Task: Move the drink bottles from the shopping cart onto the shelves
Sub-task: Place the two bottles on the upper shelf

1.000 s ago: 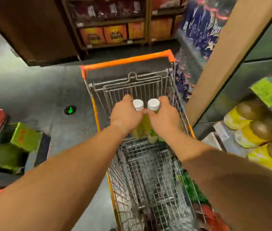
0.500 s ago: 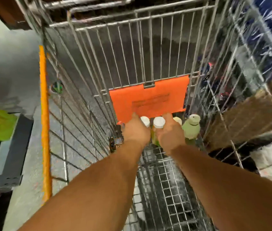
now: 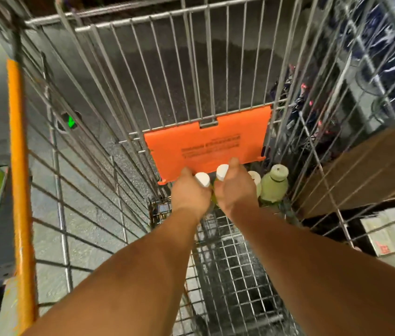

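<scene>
Deep in the cart (image 3: 123, 132), below the orange flap (image 3: 206, 144), the left hand (image 3: 189, 195) gripped one white-capped bottle (image 3: 202, 179) and the right hand (image 3: 236, 190) gripped another (image 3: 221, 172). Each grip was closed round its bottle. Two more bottles (image 3: 274, 180) stood just right of them on the cart floor.

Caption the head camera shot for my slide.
Both hands, left and right, each grip a white-capped bottle deep inside the shopping cart.

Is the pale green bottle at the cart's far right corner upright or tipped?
Upright: the pale green bottle stands cap-up on the cart floor.
</scene>
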`<state>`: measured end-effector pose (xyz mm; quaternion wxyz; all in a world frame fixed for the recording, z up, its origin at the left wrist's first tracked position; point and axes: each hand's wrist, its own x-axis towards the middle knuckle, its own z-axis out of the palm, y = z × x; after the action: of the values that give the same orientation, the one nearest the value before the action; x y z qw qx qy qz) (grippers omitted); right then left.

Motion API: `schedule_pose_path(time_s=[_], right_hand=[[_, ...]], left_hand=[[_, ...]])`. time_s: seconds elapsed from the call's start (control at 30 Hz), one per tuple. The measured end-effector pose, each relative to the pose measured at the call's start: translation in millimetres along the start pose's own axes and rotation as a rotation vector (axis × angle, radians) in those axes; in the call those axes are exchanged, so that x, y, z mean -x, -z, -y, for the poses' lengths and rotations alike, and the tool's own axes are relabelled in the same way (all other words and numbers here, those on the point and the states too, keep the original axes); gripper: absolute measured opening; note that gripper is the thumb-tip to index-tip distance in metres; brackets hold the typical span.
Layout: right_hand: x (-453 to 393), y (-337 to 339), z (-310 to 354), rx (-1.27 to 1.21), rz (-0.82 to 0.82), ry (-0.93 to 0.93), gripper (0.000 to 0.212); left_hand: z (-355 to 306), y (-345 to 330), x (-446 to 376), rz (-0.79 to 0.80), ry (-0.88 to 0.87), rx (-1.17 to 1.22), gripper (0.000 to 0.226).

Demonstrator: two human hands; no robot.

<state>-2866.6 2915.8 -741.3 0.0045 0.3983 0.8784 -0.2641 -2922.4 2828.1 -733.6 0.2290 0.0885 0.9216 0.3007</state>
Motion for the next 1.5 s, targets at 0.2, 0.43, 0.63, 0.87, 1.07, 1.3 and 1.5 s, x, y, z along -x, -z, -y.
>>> schedule_pose_path(time_s=[0.2, 0.43, 0.63, 0.87, 1.07, 1.3, 1.5], right_hand=[[21, 41, 21, -0.044, -0.082, -0.008, 0.03], [94, 153, 63, -0.071, -0.274, -0.034, 0.029], [218, 310, 96, -0.119, -0.549, -0.13, 0.028], [398, 480, 110, -0.049, -0.875, -0.241, 0.031], [580, 581, 97, -0.037, -1.132, -0.376, 0.032], [848, 626, 44, 0.078, -1.303, -0.55, 0.033], [1031, 639, 17, 0.165, -1.479, -0.673, 0.017]], left_hand=[[-29, 35, 20, 0.0, -0.093, -0.014, 0.026], [-93, 111, 76, -0.013, -0.315, -0.033, 0.026], [-181, 208, 193, -0.021, -0.642, -0.092, 0.026], [-289, 299, 381, 0.017, -1.012, -0.002, 0.025], [-345, 333, 578, 0.053, -1.347, 0.138, 0.04], [-321, 329, 831, 0.229, -1.613, 0.255, 0.036], [-282, 329, 1015, 0.34, -1.79, 0.302, 0.043]])
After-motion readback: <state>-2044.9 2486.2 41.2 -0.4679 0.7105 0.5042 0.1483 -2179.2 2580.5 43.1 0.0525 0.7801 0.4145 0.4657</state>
